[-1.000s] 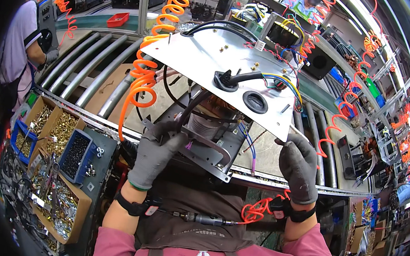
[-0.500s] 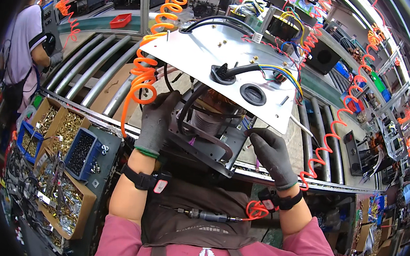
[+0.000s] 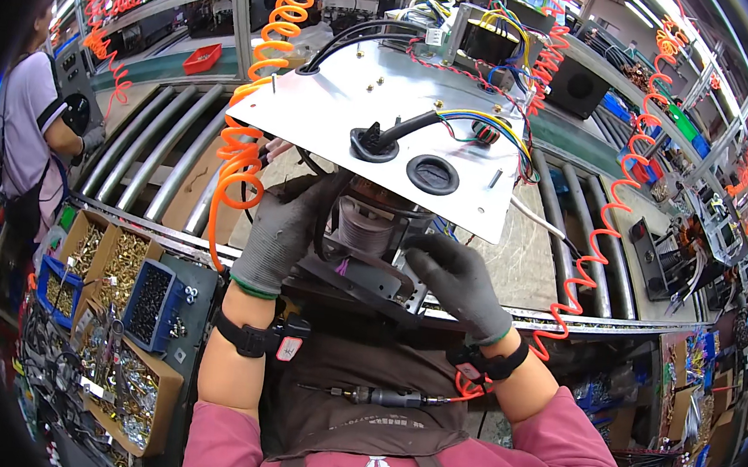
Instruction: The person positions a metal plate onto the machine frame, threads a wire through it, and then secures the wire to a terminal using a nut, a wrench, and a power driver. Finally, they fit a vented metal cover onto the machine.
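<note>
The left hand (image 3: 284, 226), in a grey glove, is wrapped around the left side of a dark motor assembly (image 3: 364, 246) that hangs under one tilted metal plate (image 3: 375, 122); the right hand (image 3: 459, 281), also gloved, has its fingers curled against the motor's right side, so both hands are clamped on the one motor. The motor sits just in front of the person's chest, at the near edge of the roller conveyor (image 3: 158, 157). The plate is the largest piece: it carries two black round grommets (image 3: 432, 175), one of them with a black cable through it, and one transformer (image 3: 489, 35) with coloured wires at its far end. One orange coiled hose (image 3: 252, 107) hangs beside the plate's left edge, touching it. To the left of the person stand several boxes of screws (image 3: 118, 260). One powered screwdriver (image 3: 377, 397) lies across the apron. Another person (image 3: 32, 128) stands at far left.
</note>
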`<state>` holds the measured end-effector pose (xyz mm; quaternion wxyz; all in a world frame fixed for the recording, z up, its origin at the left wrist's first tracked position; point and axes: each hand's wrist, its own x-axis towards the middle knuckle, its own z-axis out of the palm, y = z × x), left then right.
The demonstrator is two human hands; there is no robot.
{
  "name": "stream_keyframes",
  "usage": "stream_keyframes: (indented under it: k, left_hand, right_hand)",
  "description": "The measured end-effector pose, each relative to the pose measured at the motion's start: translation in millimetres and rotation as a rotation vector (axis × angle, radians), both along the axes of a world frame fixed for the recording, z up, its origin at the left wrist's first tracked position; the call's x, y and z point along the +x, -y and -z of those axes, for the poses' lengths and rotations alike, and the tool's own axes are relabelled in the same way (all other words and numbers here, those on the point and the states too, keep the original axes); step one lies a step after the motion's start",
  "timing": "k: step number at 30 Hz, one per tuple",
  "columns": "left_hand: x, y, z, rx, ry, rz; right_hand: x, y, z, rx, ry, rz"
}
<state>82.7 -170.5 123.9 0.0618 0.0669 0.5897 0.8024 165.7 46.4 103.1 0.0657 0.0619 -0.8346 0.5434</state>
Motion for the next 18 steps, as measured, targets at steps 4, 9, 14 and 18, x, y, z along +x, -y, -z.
stream_keyframes:
  k: [4, 9, 14, 18]
  left_hand:
    - [-4.4, -0.6, 5.6, 0.064, -0.027, -0.027]
    - [-8.7, -2.2, 12.0, 0.023, -0.040, -0.063]
    - [-16.9, 0.9, 19.7, -0.044, -0.050, -0.032]
    - [-15.3, 4.2, 31.9, -0.103, -0.091, -0.097]
  right_hand:
    - [15.0, -2.0, -21.2, 0.003, -0.088, 0.076]
    - [48.8, -18.5, -53.7, -0.002, -0.113, -0.031]
    - [52.3, -41.8, -74.0, -0.129, -0.249, 0.223]
    - [19.8, -54.8, -80.8, 0.002, -0.517, 0.327]
